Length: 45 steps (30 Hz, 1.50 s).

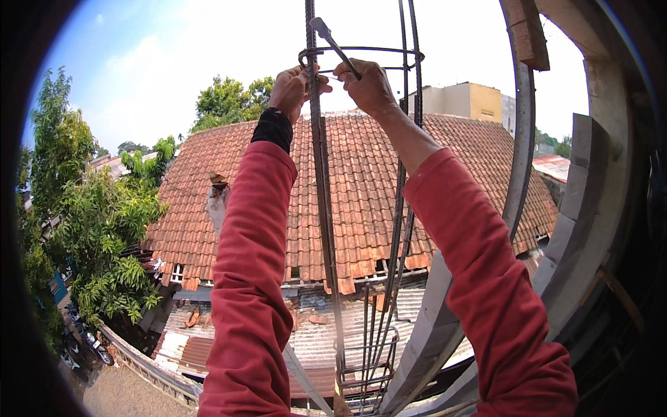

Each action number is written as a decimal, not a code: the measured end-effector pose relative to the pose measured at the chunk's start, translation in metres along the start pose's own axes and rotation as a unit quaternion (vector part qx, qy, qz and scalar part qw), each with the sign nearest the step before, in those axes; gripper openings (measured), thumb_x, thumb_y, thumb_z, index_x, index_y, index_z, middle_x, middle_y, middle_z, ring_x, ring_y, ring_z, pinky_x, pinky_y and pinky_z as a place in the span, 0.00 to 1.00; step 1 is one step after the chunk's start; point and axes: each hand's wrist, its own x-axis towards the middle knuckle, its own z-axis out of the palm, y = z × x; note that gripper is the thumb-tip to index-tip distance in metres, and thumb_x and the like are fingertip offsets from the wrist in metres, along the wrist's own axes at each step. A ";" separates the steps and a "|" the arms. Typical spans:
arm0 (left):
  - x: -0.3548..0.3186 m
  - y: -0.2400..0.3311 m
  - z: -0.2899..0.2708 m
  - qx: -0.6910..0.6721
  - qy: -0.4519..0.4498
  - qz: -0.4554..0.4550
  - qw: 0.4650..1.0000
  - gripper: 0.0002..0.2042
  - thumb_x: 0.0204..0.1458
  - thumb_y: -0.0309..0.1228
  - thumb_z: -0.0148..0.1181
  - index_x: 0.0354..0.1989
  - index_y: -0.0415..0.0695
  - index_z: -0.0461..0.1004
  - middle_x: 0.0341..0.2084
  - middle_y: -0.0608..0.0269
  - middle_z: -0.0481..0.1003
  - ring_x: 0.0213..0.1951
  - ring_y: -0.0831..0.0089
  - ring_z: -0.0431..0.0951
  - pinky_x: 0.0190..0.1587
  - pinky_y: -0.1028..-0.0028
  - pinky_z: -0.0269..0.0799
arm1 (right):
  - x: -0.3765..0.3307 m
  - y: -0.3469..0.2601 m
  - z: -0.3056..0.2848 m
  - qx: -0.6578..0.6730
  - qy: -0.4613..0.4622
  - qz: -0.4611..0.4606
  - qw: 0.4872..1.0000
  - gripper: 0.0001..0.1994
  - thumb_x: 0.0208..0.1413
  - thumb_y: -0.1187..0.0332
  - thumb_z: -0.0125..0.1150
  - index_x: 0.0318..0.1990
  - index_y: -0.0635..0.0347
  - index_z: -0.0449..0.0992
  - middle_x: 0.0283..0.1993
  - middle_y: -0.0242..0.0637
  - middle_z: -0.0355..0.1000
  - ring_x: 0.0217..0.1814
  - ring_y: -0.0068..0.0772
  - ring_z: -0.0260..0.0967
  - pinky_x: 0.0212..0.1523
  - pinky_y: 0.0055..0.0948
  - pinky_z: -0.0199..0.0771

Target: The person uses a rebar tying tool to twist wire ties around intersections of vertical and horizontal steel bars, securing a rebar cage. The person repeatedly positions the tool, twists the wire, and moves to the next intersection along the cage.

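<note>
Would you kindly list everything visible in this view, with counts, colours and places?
vertical rebars: several, dark rusty, centre, rising from below
rebar stirrup ring: one, dark, at the top around the bars
tying hook tool: one, grey metal, top centre
tiled roof: one, orange-red, behind the bars
trees: several, green, left
yellow building: one, upper right
concrete formwork edge: grey, right
left hand: on the front bar by the ring
right hand: gripping the tool
sleeves: two, red

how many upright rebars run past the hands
3: one ribbed upright rebar beside the left hand, two close together right of the right hand. A fourth may be hidden.
</note>
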 end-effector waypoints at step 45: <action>-0.005 -0.023 0.023 -0.030 0.130 0.084 0.988 0.15 0.70 0.37 0.57 0.43 0.36 0.82 0.30 0.57 0.82 0.24 0.75 0.83 0.21 0.76 0.77 | -0.070 -0.162 -0.154 -0.624 -0.267 0.024 0.734 0.20 0.66 0.66 0.61 0.61 0.66 0.77 0.42 0.46 0.80 0.48 0.34 0.81 0.46 0.36 0.83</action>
